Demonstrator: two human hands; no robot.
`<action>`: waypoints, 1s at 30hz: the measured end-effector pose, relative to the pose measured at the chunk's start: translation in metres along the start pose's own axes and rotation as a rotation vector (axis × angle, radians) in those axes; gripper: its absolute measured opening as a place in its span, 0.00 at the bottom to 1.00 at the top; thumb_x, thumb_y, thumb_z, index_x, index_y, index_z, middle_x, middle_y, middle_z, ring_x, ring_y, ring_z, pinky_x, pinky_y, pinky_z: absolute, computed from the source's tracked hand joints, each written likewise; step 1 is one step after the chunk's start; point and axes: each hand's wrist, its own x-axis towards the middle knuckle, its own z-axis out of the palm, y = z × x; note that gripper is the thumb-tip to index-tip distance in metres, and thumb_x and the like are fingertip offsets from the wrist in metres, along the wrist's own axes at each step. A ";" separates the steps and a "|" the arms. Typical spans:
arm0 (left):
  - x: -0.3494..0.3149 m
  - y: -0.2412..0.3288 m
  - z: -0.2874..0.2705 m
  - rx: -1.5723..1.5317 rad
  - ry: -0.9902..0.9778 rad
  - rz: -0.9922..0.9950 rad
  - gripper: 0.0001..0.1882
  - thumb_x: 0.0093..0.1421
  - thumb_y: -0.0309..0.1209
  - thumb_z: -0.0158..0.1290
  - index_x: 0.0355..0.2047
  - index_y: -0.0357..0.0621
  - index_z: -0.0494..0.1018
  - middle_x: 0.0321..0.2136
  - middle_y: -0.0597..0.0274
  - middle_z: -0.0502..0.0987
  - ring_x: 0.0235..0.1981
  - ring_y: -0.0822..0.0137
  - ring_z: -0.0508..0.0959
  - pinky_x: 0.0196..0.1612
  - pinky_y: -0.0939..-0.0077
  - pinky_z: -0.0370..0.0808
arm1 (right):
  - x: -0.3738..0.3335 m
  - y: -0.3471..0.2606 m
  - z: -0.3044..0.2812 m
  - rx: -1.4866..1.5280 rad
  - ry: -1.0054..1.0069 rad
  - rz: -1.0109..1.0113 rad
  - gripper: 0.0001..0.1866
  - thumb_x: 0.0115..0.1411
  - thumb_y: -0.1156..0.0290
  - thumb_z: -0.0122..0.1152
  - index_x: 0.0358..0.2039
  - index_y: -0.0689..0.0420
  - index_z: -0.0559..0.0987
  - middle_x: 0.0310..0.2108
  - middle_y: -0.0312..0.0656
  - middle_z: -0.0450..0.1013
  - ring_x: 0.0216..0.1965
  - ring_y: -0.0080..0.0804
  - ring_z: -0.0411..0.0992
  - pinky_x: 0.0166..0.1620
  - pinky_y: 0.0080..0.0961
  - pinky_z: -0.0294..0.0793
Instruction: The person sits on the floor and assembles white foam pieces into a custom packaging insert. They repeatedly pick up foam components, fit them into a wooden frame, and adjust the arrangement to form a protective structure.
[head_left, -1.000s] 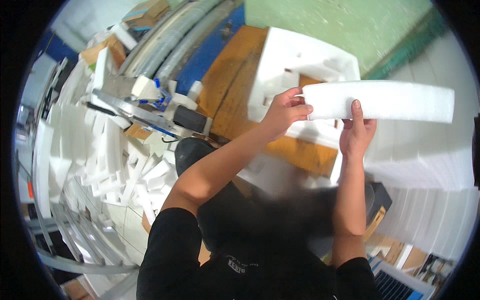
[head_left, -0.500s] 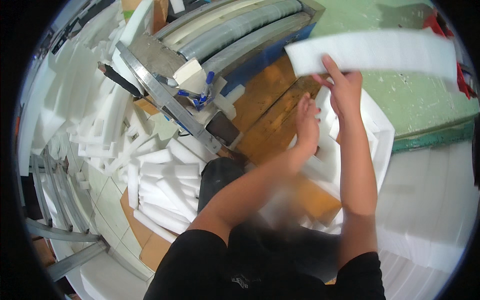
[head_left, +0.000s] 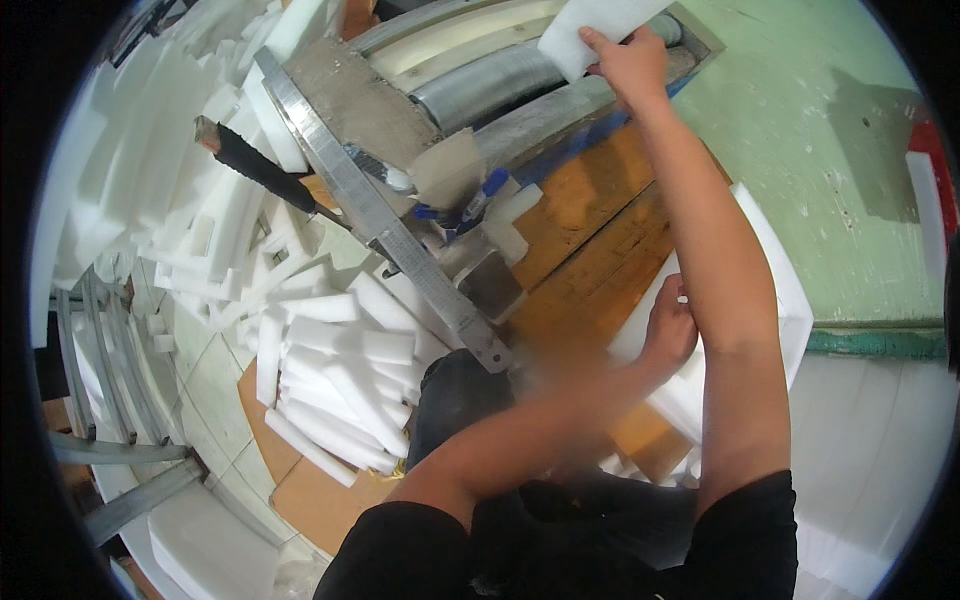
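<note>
At the top of the view, my right hand (head_left: 635, 68) is closed on a white foam strip (head_left: 592, 32), thumb on its face. The strip is held over the metal roller (head_left: 490, 88) of a machine. Lower down, my left hand (head_left: 670, 328) is beside my right forearm, over white foam pieces (head_left: 740, 290) between my legs and the green table. Its fingers are curled and partly hidden by the forearm; what they hold, if anything, cannot be made out.
A metal straightedge (head_left: 375, 205) and a black-wrapped handle (head_left: 262, 165) lie left of brown boards (head_left: 575, 235) and blue clamps (head_left: 470, 205). Cut foam strips (head_left: 340, 375) are heaped on the floor on cardboard (head_left: 315, 500). To the right is a green table (head_left: 790, 130).
My right hand has carried the foam strip up and left, from above the green table to the roller. My left hand has dropped lower and right, toward the foam pieces. The view has shifted slightly.
</note>
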 end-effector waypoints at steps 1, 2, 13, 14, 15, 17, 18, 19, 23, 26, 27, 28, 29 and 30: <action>-0.003 0.017 0.000 0.071 0.018 -0.035 0.17 0.66 0.24 0.48 0.55 0.38 0.67 0.50 0.50 0.76 0.52 0.57 0.76 0.55 0.64 0.72 | -0.002 -0.008 0.001 0.040 -0.028 0.026 0.23 0.62 0.69 0.71 0.51 0.71 0.74 0.48 0.49 0.77 0.46 0.40 0.80 0.39 0.30 0.88; -0.008 0.033 0.000 0.141 0.036 -0.071 0.17 0.67 0.24 0.48 0.55 0.38 0.67 0.50 0.50 0.76 0.52 0.58 0.76 0.55 0.64 0.72 | -0.004 -0.016 0.005 0.032 -0.009 0.091 0.24 0.60 0.66 0.72 0.50 0.69 0.76 0.46 0.52 0.78 0.45 0.45 0.80 0.42 0.35 0.84; -0.013 0.093 0.001 0.174 -0.081 0.036 0.18 0.68 0.33 0.55 0.55 0.40 0.68 0.52 0.54 0.75 0.53 0.61 0.75 0.53 0.66 0.74 | 0.016 -0.053 0.071 0.725 0.002 0.174 0.21 0.61 0.67 0.70 0.48 0.69 0.78 0.40 0.51 0.81 0.46 0.37 0.80 0.44 0.34 0.81; -0.007 0.082 0.002 0.195 -0.078 -0.015 0.18 0.68 0.33 0.55 0.54 0.40 0.68 0.51 0.54 0.75 0.53 0.61 0.75 0.53 0.65 0.74 | 0.017 -0.056 0.065 0.942 0.011 0.202 0.21 0.63 0.67 0.69 0.50 0.70 0.77 0.41 0.51 0.80 0.47 0.36 0.79 0.45 0.34 0.81; 0.000 0.074 -0.001 0.214 -0.064 -0.058 0.17 0.68 0.33 0.55 0.53 0.40 0.68 0.51 0.55 0.76 0.53 0.61 0.75 0.52 0.64 0.74 | 0.014 -0.064 0.059 1.009 -0.071 0.245 0.22 0.63 0.68 0.68 0.53 0.69 0.75 0.42 0.54 0.80 0.48 0.39 0.79 0.46 0.36 0.80; 0.008 0.061 -0.005 0.266 0.007 0.055 0.16 0.68 0.31 0.54 0.53 0.40 0.68 0.48 0.56 0.76 0.49 0.62 0.77 0.50 0.65 0.74 | 0.004 -0.082 0.023 1.120 -0.226 0.317 0.24 0.64 0.70 0.65 0.58 0.68 0.73 0.44 0.58 0.78 0.49 0.44 0.78 0.48 0.40 0.79; 0.009 0.058 0.002 0.285 0.025 0.105 0.15 0.68 0.30 0.54 0.52 0.40 0.68 0.47 0.56 0.76 0.47 0.63 0.77 0.49 0.65 0.75 | 0.001 -0.076 0.001 1.093 -0.262 0.274 0.24 0.65 0.68 0.65 0.57 0.67 0.73 0.47 0.54 0.78 0.49 0.42 0.78 0.47 0.36 0.81; 0.008 0.062 0.009 0.230 0.036 0.057 0.15 0.68 0.29 0.53 0.52 0.41 0.68 0.46 0.56 0.76 0.45 0.64 0.78 0.47 0.66 0.75 | -0.002 -0.064 -0.023 1.062 -0.292 0.231 0.24 0.67 0.66 0.65 0.56 0.67 0.72 0.49 0.50 0.77 0.49 0.40 0.79 0.45 0.31 0.83; 0.014 0.083 0.004 0.175 0.036 0.009 0.16 0.68 0.32 0.49 0.54 0.42 0.69 0.48 0.58 0.77 0.41 0.64 0.79 0.44 0.65 0.76 | -0.068 -0.088 -0.083 1.066 -0.282 0.203 0.26 0.68 0.63 0.63 0.58 0.67 0.70 0.51 0.49 0.76 0.50 0.40 0.79 0.51 0.37 0.81; 0.009 0.098 0.018 0.099 0.029 0.021 0.18 0.68 0.33 0.50 0.55 0.41 0.69 0.44 0.58 0.77 0.40 0.64 0.79 0.42 0.66 0.76 | -0.096 -0.079 -0.130 1.105 -0.225 0.234 0.30 0.71 0.64 0.59 0.67 0.62 0.61 0.61 0.47 0.69 0.60 0.40 0.71 0.60 0.39 0.74; 0.007 0.102 0.021 0.096 0.028 0.019 0.18 0.68 0.34 0.50 0.56 0.42 0.69 0.44 0.58 0.77 0.39 0.65 0.79 0.41 0.67 0.76 | -0.114 -0.084 -0.139 1.131 -0.195 0.243 0.32 0.70 0.64 0.60 0.69 0.61 0.60 0.63 0.46 0.68 0.62 0.40 0.70 0.62 0.39 0.72; 0.008 0.102 0.022 0.100 0.026 0.022 0.17 0.69 0.33 0.50 0.56 0.42 0.69 0.44 0.58 0.77 0.39 0.66 0.79 0.41 0.68 0.76 | -0.129 -0.092 -0.142 1.059 0.007 0.290 0.25 0.73 0.61 0.55 0.64 0.61 0.68 0.53 0.50 0.76 0.48 0.37 0.80 0.50 0.29 0.83; 0.009 0.101 0.023 0.104 0.026 0.026 0.16 0.70 0.32 0.50 0.55 0.42 0.68 0.45 0.58 0.78 0.38 0.67 0.79 0.40 0.70 0.75 | -0.140 -0.094 -0.150 1.086 0.034 0.289 0.25 0.73 0.61 0.55 0.64 0.61 0.68 0.54 0.53 0.75 0.45 0.37 0.80 0.46 0.27 0.84; 0.010 0.101 0.026 0.105 0.022 0.031 0.15 0.70 0.32 0.49 0.55 0.43 0.68 0.46 0.58 0.78 0.37 0.67 0.79 0.40 0.71 0.75 | -0.150 -0.096 -0.159 1.111 0.060 0.284 0.25 0.72 0.62 0.55 0.64 0.61 0.68 0.54 0.56 0.74 0.42 0.38 0.81 0.42 0.25 0.86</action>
